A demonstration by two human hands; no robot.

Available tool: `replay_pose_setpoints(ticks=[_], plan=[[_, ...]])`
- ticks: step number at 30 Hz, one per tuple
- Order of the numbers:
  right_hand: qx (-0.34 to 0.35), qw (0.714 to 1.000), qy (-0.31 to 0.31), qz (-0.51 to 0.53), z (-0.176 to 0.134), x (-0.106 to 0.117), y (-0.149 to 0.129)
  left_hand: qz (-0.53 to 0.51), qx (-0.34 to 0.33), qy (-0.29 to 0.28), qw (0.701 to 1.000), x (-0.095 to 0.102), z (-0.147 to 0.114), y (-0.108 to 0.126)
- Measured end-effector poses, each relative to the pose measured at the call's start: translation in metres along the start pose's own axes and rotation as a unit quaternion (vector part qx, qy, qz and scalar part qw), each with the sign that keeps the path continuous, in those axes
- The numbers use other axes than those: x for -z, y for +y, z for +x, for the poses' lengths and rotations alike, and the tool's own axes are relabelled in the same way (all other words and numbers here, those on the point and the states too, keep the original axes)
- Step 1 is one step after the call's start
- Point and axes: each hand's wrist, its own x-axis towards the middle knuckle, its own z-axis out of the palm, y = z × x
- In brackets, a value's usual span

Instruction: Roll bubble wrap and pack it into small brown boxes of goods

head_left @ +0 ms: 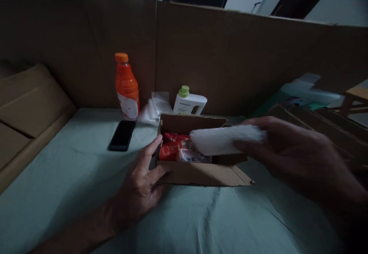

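A small cardboard box (201, 174) stands with its flaps up in front of me. My left hand (140, 181) grips its left front corner, with fingers along the left wall and the thumb on the front flap. Inside at the left lie red packets (171, 151) and a pale pink wrapped pack (194, 156). Above the box's right part, my right hand (276, 142) holds a white wrapped bundle (221, 139) between thumb and fingers. Motion smears that hand and the bundle, so its exact kind cannot be made out. The bundle covers part of the box's inside.
Behind the box stand an orange bottle (126, 89), crumpled bubble wrap (153, 110) and a white jug with a green cap (188, 102). A black phone (122, 136) lies at left. Cardboard walls (230, 54) surround the cloth-covered surface (86, 150). Teal bottles (304, 93) are at right.
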Motion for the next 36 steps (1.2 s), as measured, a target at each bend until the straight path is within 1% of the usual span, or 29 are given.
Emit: replay_pose_setpoints(ticks=[2, 4, 6, 8, 10, 11, 13, 17, 19, 22, 25, 27, 28, 29, 30, 31, 32, 33, 34, 35, 36], plan=[[0.011, 0.993, -0.107, 0.041, 0.016, -0.023, -0.015, -0.001, 0.001, 0.002, 1.0, -0.001, 0.001, 0.0], [0.034, 0.979, -0.198, 0.045, 0.03, -0.05, -0.027, 0.0, -0.004, 0.004, 1.0, -0.001, 0.002, 0.0], [0.062, 0.963, -0.261, 0.006, 0.04, -0.078, -0.035, 0.001, -0.003, 0.01, 1.0, -0.001, 0.002, 0.0], [0.081, 0.941, -0.325, -0.038, 0.049, -0.102, -0.038, -0.004, 0.006, 0.015, 1.0, -0.001, 0.002, -0.001], [0.089, 0.915, -0.385, -0.075, 0.055, -0.117, -0.038, -0.012, 0.015, 0.019, 1.0, -0.001, 0.003, -0.002], [0.094, 0.905, -0.405, -0.09, 0.057, -0.12, -0.037, -0.017, 0.019, 0.02, 0.999, -0.002, 0.003, -0.003], [0.112, 0.895, -0.42, -0.104, 0.061, -0.118, -0.036, -0.025, 0.021, 0.023, 0.999, -0.003, 0.004, -0.005], [0.14, 0.888, -0.419, -0.127, 0.062, -0.109, -0.041, -0.04, 0.021, 0.028, 0.999, -0.004, 0.005, -0.006], [0.139, 0.875, -0.435, -0.158, 0.061, -0.113, -0.044, -0.037, 0.033, 0.025, 0.998, -0.003, 0.006, -0.006], [0.127, 0.866, -0.445, -0.188, 0.06, -0.128, -0.047, -0.029, 0.039, 0.024, 0.999, -0.002, 0.007, -0.004], [0.112, 0.863, -0.46, -0.177, 0.064, -0.138, -0.045, -0.026, 0.035, 0.026, 0.999, -0.002, 0.008, -0.003], [0.13, 0.865, -0.466, -0.131, 0.066, -0.132, -0.042, -0.022, 0.037, 0.024, 0.999, -0.002, 0.008, -0.002], [0.144, 0.875, -0.452, -0.1, 0.066, -0.123, -0.04, -0.019, 0.039, 0.029, 0.999, -0.003, 0.008, -0.001], [0.154, 0.89, -0.423, -0.071, 0.063, -0.11, -0.036, -0.016, 0.043, 0.041, 0.998, -0.003, 0.007, 0.0], [0.154, 0.914, -0.374, -0.045, 0.057, -0.093, -0.032, -0.014, 0.049, 0.058, 0.997, -0.003, 0.005, 0.001], [0.141, 0.941, -0.305, -0.025, 0.048, -0.074, -0.026, -0.015, 0.06, 0.078, 0.995, -0.003, 0.003, 0.001], [0.116, 0.966, -0.231, -0.014, 0.035, -0.054, -0.018, -0.019, 0.077, 0.094, 0.992, -0.004, -0.001, 0.0], [0.073, 0.989, -0.129, -0.006, 0.019, -0.035, -0.007, -0.028, 0.1, 0.103, 0.989, -0.005, -0.005, -0.002], [0.02, 0.999, -0.044, -0.014, 0.001, -0.019, 0.006, -0.04, 0.125, 0.103, 0.986, -0.007, -0.011, -0.005], [-0.029, 0.999, 0.017, -0.03, -0.017, -0.007, 0.02, -0.057, 0.151, 0.096, 0.982, -0.009, -0.017, -0.009], [-0.077, 0.995, 0.055, -0.028, -0.035, -0.001, 0.036, -0.075, 0.178, 0.085, 0.978, -0.012, -0.023, -0.013]])
